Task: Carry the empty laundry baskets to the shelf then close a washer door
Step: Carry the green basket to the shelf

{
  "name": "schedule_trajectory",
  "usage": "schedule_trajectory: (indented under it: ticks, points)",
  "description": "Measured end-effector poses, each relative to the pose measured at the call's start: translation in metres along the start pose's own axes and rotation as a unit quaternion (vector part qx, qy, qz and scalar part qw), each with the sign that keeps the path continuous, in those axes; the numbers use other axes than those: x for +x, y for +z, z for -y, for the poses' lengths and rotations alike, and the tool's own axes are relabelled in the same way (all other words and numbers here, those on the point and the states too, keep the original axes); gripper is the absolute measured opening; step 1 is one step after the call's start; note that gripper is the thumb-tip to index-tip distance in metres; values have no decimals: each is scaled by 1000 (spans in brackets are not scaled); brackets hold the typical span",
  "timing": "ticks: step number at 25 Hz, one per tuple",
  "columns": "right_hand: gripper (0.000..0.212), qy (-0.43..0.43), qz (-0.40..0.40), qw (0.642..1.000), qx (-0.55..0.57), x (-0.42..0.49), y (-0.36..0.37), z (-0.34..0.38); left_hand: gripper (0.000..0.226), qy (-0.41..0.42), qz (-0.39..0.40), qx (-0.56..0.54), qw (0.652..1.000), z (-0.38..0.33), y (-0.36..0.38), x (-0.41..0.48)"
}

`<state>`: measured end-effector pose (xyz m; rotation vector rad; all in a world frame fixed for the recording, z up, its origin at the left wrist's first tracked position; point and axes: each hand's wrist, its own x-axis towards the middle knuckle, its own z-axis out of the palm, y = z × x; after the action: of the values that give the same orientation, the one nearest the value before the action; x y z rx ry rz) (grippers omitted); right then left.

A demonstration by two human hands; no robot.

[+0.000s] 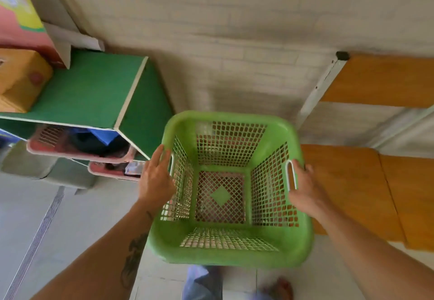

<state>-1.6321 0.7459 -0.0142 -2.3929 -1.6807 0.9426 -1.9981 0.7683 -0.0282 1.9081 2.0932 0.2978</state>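
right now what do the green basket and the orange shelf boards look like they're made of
The green basket looks like moulded plastic: smooth, slightly glossy rim, lattice walls cast in one piece. The orange shelf boards look like wood or wood-look laminate, matte with faint grain; which one is unclear. The white frame looks like painted metal, chipped in spots.

Basket [231, 189] centre, held off the floor [47, 217], nothing inside it. Left hand [156, 180] on its left rim, right hand [305, 189] on its right rim by the handle. Cabinet [94, 93] to the left with a box [21, 79] on top and 2 bins [77, 144] inside. Shelf [380, 81] boards to the right. Wall [234, 29] behind.
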Motion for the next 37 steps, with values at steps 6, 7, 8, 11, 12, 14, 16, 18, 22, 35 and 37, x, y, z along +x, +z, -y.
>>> schedule_trajectory:
  ticks: [6, 7, 8, 11, 12, 14, 16, 18, 22, 35, 37]
  points:
    - [112, 101, 53, 993, 29, 42, 80, -6, 77, -15, 43, -59, 997, 55, 102, 15]
    - [112, 112, 65, 991, 29, 47, 89, -7, 74, -27, 57, -60, 996, 58, 110, 18]
    - [112, 120, 80, 989, 24, 52, 98, -10, 72, -38, 73, -64, 995, 59, 117, 22]
    - [110, 137, 119, 983, 7, 63, 108, -15, 84, -70, 140, -73, 985, 56, 127, 33]
    - [109, 140, 130, 981, 15, 64, 106, -15, 86, -76, 157, -67, 982, 54, 126, 36]
    - [102, 127, 140, 982, 30, 57, 97, -16, 80, -87, 183, -62, 977, 50, 114, 38]
    - [92, 94, 122, 987, 43, 36, 80, -15, 62, -103, 192, -81, 973, 40, 94, 38]
    - [85, 74, 92, 991, 57, 7, 59, -14, 47, -110, 189, -111, 969, 19, 70, 34]
    - [75, 75, 36, 995, 55, -75, 3, -30, 56, -46, 205, -151, 966, -47, 25, 9]
    - [64, 168, -247, 949, 97, -467, -114, -193, 39, 433, 222, -7, 874, -365, -60, -262]
    - [67, 200, -281, 934, 98, -511, -125, -227, 31, 487, 223, -19, 844, -416, -61, -309]
